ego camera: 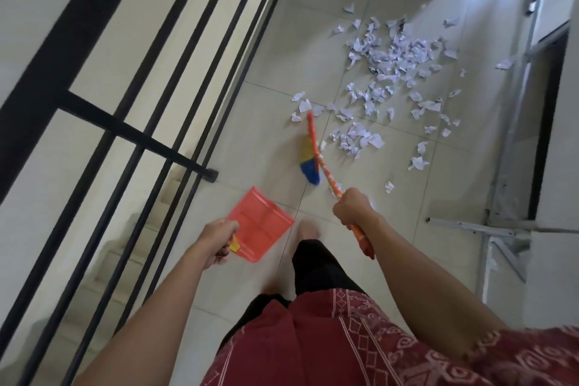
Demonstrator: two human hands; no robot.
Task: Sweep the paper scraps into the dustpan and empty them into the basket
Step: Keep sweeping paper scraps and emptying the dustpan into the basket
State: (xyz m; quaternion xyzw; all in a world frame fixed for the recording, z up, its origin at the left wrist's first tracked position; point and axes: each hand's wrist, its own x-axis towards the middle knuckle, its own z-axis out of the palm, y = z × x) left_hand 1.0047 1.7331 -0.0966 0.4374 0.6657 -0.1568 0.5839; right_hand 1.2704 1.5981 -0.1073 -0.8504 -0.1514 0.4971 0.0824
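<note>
Many crumpled white paper scraps (388, 72) lie spread over the pale tiled floor ahead and to the right. My right hand (354, 207) grips the orange handle of a broom (322, 166). Its blue and yellow bristles (308, 163) hang just short of the nearest scraps. My left hand (217, 240) holds a red dustpan (258, 222) by its yellow-tipped handle, above the floor at lower left of the broom. No basket is in view.
A black metal railing (150, 103) runs along the left, with stairs going down behind it. A white wall and a dark door frame (545, 122) stand on the right, with a metal bracket (470, 226) on the floor. My bare foot (308, 229) is between dustpan and broom.
</note>
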